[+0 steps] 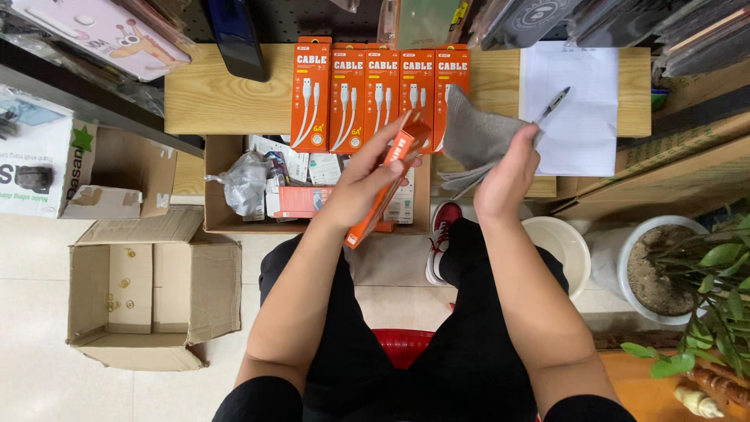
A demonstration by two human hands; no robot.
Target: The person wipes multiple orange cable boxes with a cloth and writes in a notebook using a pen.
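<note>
- Left hand (363,184) has its fingers wrapped around an orange cable box (388,181), tilted and held up over the open cardboard box (215,184) of stock, just near of the counter (219,98).
- Right hand (508,176) is closed on a grey cloth (473,137), right beside that orange box, over the counter's near edge.
- Five more orange boxes (381,94) stand in a row on the counter, far side of the hands.
- White paper (582,117) with a pen (552,104) sits to the right.
- Empty carton (152,301) on the floor, left; potted plant (703,281) far right.
</note>
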